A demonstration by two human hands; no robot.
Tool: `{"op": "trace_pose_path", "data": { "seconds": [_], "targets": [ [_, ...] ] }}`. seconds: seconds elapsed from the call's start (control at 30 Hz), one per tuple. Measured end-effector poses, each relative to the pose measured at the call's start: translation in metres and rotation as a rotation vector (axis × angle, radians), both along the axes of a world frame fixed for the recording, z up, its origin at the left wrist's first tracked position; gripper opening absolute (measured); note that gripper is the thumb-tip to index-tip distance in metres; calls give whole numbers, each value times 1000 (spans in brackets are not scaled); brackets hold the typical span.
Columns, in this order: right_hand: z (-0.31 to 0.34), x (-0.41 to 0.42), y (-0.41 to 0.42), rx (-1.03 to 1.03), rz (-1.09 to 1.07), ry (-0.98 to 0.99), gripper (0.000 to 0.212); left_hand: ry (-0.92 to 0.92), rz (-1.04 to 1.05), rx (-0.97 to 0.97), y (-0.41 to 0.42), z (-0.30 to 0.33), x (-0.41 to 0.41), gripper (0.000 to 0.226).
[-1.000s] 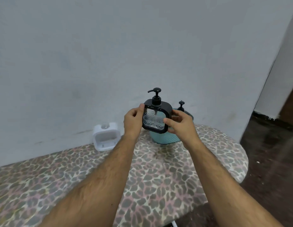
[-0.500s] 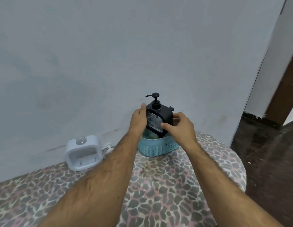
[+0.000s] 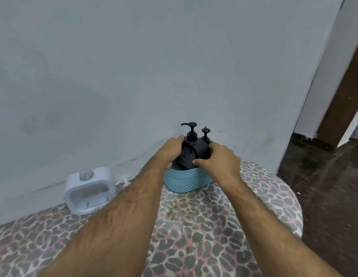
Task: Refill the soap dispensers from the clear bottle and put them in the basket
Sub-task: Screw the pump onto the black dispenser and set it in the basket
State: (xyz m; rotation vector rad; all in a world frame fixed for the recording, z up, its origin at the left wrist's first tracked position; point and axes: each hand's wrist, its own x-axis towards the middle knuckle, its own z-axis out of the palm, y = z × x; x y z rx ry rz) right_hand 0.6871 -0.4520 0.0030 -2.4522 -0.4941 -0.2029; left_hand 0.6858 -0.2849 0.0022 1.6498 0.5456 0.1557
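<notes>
Both hands, left hand (image 3: 171, 150) and right hand (image 3: 220, 159), grip the black square pump dispenser (image 3: 196, 150), half inside the woven blue plastic basket (image 3: 186, 179) at twelve o'clock; lower it upright, clear of the second pump (image 3: 205, 132).

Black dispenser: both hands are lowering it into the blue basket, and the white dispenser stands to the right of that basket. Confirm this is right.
One detail is wrong. In the head view the white dispenser stands to the left of the blue basket, not the right. The rest holds: the left hand and right hand grip the black dispenser partway into the basket.
</notes>
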Motion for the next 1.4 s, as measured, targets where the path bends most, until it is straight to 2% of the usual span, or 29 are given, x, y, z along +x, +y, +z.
{"op": "trace_pose_path", "data": {
  "seconds": [0.1,0.4,0.5,0.63,0.83,0.9,1.03,1.17,1.4],
  "targets": [
    [2,-2,0,-39,-13,-4,48,50,7,25,-3,1,1,42],
    [7,1,6,-239,33,-3,39,79,14,153,-6,-3,4,37],
    [5,0,4,-216,38,-9,39,61,19,152,-1,-9,9,41],
    [2,4,5,-101,11,-14,37,46,-25,197,-5,-7,5,35],
    [-5,6,8,-67,11,-38,29,9,8,206,-6,-8,6,31],
    [-5,4,8,-79,-1,-36,28,-5,64,276,-8,-10,7,27],
    [-5,2,11,-88,-37,-58,25,-21,257,606,-12,-10,1,22],
    [-7,3,13,-117,-54,-74,25,-47,336,764,-21,-9,-6,19],
    [-9,5,11,-192,-15,-95,26,21,234,978,-21,-6,-14,26]
  ]
}}
